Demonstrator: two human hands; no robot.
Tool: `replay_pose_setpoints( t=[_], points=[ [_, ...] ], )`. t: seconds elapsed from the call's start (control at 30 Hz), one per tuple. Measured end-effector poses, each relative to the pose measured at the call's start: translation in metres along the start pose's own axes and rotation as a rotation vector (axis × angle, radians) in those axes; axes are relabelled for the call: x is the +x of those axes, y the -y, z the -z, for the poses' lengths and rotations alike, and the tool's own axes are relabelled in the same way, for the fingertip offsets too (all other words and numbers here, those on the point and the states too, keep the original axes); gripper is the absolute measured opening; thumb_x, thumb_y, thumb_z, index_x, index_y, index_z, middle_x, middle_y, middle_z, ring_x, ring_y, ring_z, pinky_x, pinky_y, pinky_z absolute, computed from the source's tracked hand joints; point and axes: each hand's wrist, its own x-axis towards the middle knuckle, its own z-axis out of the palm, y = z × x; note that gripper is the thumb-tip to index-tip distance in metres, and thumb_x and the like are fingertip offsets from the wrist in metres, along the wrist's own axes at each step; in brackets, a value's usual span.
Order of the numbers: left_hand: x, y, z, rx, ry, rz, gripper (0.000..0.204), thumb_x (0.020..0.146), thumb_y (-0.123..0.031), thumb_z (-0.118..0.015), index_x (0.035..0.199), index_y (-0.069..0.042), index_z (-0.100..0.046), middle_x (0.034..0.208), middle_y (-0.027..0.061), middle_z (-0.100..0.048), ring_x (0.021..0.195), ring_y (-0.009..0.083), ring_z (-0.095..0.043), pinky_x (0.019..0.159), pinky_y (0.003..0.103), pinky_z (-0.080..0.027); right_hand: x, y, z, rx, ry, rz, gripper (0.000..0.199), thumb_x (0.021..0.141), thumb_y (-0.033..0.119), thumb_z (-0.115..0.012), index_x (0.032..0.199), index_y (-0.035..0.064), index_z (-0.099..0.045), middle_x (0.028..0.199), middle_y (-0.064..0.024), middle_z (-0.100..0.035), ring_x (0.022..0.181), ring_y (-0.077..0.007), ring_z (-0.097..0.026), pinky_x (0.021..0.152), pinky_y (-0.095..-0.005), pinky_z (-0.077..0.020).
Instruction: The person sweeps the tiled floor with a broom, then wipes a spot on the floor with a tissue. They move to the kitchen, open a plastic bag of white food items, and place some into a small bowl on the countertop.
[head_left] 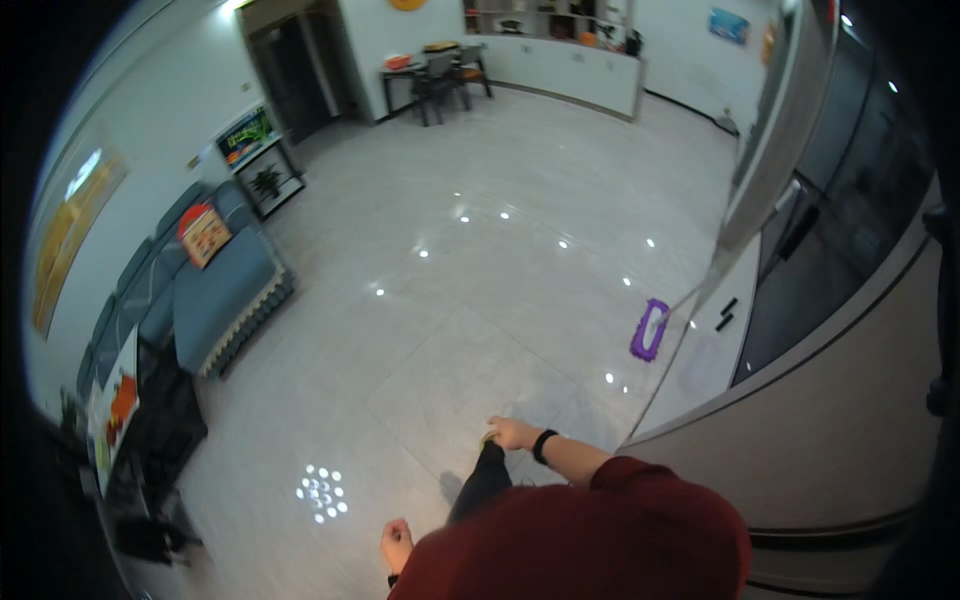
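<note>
My left hand (pixel 397 545) hangs at my side at the bottom of the view, its fingers curled in with nothing visible in them. Forward of my body is my right hand (pixel 512 434), a black band around its wrist. Its fingers are loosely curled and no object shows in them. Just beyond that hand, partly hidden by it, a yellowish slipper (pixel 487 438) shows at the end of my dark trouser leg. Apart from both hands, a flat mop with a purple head (pixel 650 331) rests on the floor to the right, its handle slanting up toward the cabinet side.
A blue-grey sofa (pixel 225 300) and a low table (pixel 120 415) with red and orange items line the left. A dark stool (pixel 150 540) stands at lower left. Dining chairs (pixel 437 85) and a white cabinet (pixel 560 70) are far back. A TV console (pixel 690 375) borders the right.
</note>
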Motion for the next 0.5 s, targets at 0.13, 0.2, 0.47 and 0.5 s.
replay_pose_setpoints(
  t=[0.13, 0.2, 0.47, 0.5],
  points=[
    [0.205, -0.118, -0.075, 0.134, 0.196, -0.374, 0.022, 0.091, -0.022, -0.059, 0.09, -0.001, -0.063, 0.078, 0.0142, -0.066, 0.074, 0.0219, -0.065, 0.066, 0.035, -0.05, -0.016, -0.097, 0.072, -0.153, 0.078, -0.49, 0.044, 0.082, 0.013, -0.05, 0.123, -0.0026, -0.051, 0.114, -0.0269, -0.06, 0.105, -0.0403, -0.057, 0.088, -0.0446, -0.0464],
    [0.299, -0.202, -0.127, 0.148, 0.355, -0.536, 0.023, 0.093, -0.023, -0.058, 0.091, 0.0, -0.064, 0.076, 0.0142, -0.065, 0.07, 0.0234, -0.063, 0.066, 0.034, -0.049, -0.043, -0.15, 0.102, -0.003, -0.183, -0.799, 0.04, 0.08, 0.013, -0.052, 0.116, -0.0036, -0.057, 0.112, -0.0266, -0.061, 0.103, -0.0397, -0.059, 0.089, -0.0439, -0.0466],
    [0.473, -0.523, -0.389, 0.019, 0.663, -0.943, 0.018, 0.091, -0.009, -0.056, 0.104, -0.001, -0.064, 0.098, 0.0117, -0.067, 0.087, 0.0189, -0.064, 0.078, 0.029, -0.049, -0.178, -0.266, 0.101, 0.441, -1.131, -1.468, 0.031, 0.078, 0.012, -0.058, 0.105, -0.001, -0.062, 0.074, -0.0163, -0.067, 0.064, -0.0254, -0.066, 0.059, -0.0375, -0.0522],
    [0.473, -0.546, -0.424, -0.054, 0.684, -0.931, 0.018, 0.091, -0.009, -0.056, 0.105, -0.001, -0.064, 0.099, 0.0111, -0.067, 0.088, 0.0181, -0.063, 0.077, 0.029, -0.049, -0.183, -0.268, 0.095, 0.503, -0.858, -1.517, 0.023, 0.079, 0.012, -0.058, 0.096, -0.0019, -0.065, 0.073, -0.0159, -0.067, 0.063, -0.0245, -0.066, 0.059, -0.0376, -0.0518]
  ],
)
